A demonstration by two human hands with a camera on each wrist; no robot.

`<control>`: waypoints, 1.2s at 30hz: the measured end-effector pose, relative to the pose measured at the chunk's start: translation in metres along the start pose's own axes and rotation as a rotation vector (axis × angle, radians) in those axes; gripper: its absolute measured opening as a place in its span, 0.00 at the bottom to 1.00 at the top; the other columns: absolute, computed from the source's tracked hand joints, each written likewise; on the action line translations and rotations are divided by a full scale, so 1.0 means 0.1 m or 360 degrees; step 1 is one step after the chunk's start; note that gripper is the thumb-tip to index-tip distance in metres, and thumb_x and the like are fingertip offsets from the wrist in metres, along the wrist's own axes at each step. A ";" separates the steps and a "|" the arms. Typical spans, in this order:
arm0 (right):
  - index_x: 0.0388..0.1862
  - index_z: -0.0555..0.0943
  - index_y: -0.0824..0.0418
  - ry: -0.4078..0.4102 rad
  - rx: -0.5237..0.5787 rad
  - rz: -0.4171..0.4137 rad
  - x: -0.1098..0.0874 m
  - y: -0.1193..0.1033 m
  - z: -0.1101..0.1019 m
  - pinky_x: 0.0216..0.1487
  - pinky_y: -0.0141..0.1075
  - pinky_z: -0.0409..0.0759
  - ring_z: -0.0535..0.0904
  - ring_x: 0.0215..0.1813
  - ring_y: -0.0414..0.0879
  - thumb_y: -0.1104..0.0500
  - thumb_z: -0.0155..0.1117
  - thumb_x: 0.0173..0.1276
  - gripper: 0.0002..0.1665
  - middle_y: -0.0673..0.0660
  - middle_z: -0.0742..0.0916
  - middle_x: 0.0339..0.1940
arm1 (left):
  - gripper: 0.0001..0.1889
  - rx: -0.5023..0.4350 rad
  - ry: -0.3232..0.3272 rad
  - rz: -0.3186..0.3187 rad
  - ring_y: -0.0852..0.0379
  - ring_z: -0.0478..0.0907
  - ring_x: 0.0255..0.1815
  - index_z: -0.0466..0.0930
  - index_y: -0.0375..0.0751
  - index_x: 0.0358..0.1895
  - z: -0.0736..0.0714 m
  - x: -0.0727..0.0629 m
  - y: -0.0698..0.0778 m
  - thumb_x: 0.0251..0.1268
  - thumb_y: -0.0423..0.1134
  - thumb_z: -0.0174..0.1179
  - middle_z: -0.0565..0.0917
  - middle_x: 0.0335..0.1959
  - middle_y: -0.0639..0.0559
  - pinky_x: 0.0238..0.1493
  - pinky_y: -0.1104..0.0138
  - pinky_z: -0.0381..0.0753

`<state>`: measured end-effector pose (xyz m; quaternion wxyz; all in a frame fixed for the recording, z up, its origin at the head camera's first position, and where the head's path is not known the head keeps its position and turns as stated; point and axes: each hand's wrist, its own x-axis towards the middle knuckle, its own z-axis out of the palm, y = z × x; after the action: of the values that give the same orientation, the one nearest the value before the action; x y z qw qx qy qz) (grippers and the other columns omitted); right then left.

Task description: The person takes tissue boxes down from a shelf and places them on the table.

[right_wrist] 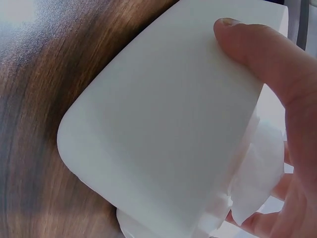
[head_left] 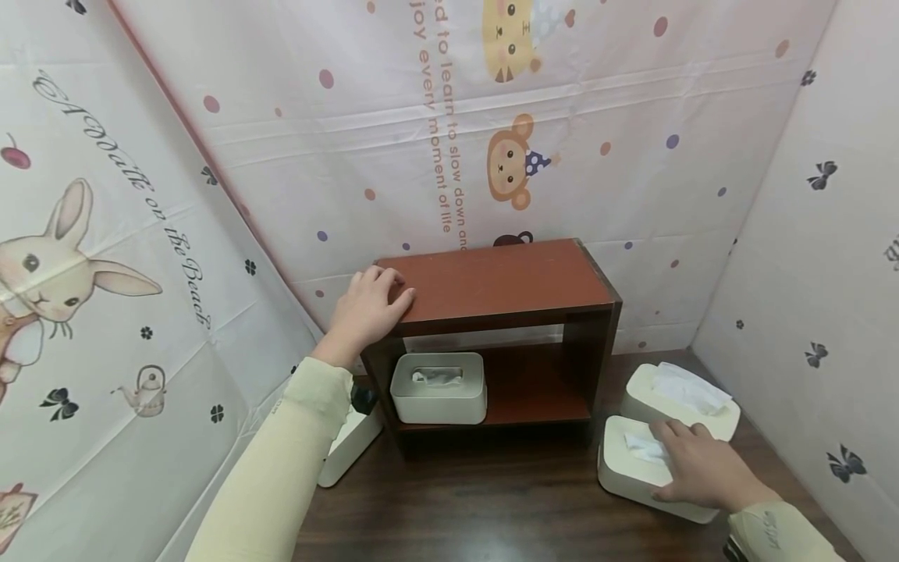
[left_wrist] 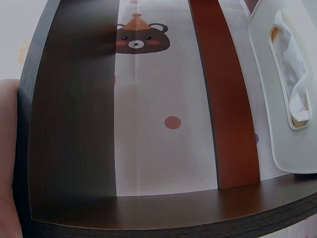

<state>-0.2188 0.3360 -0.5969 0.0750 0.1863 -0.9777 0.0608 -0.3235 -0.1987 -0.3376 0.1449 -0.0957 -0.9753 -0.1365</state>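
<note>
My left hand (head_left: 371,306) rests on the top left corner of a small brown shelf (head_left: 492,281), fingers lying over the board's edge. Inside the shelf, at the left, sits a white tissue box (head_left: 438,406) with tissue showing in its slot. My right hand (head_left: 705,468) grips another white tissue box (head_left: 632,476) on the floor to the right of the shelf. The thumb (right_wrist: 237,42) presses on the box's side, while the other fingers reach across its top beside the white tissue (right_wrist: 257,171).
A further tissue box (head_left: 681,402) with a tissue sticking out stands just behind the gripped one, near the right wall cloth. Part of another white box (head_left: 351,445) shows left of the shelf, partly behind my left sleeve. Printed cloth (head_left: 393,179) hangs behind.
</note>
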 end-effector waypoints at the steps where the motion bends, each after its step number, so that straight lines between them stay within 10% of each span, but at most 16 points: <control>1: 0.65 0.78 0.64 -0.0003 -0.0001 0.0003 0.00 0.00 0.00 0.34 0.56 0.83 0.82 0.46 0.63 0.25 0.90 0.31 0.68 0.60 0.86 0.56 | 0.25 0.0003 -0.0002 -0.0001 0.42 0.70 0.69 0.80 0.50 0.68 0.00 0.00 0.00 0.84 0.63 0.53 0.76 0.69 0.46 0.65 0.40 0.77; 36: 0.66 0.79 0.68 -0.0022 0.0014 0.0005 0.00 -0.01 0.02 0.41 0.61 0.86 0.84 0.48 0.68 0.26 0.90 0.34 0.69 0.65 0.86 0.59 | 0.26 -0.0010 0.0005 0.0000 0.42 0.70 0.69 0.80 0.51 0.68 0.02 0.01 -0.03 0.84 0.64 0.53 0.76 0.70 0.46 0.66 0.41 0.77</control>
<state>-0.2189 0.3352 -0.5991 0.0672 0.1854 -0.9783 0.0640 -0.3258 -0.2008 -0.3398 0.1460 -0.0959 -0.9747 -0.1397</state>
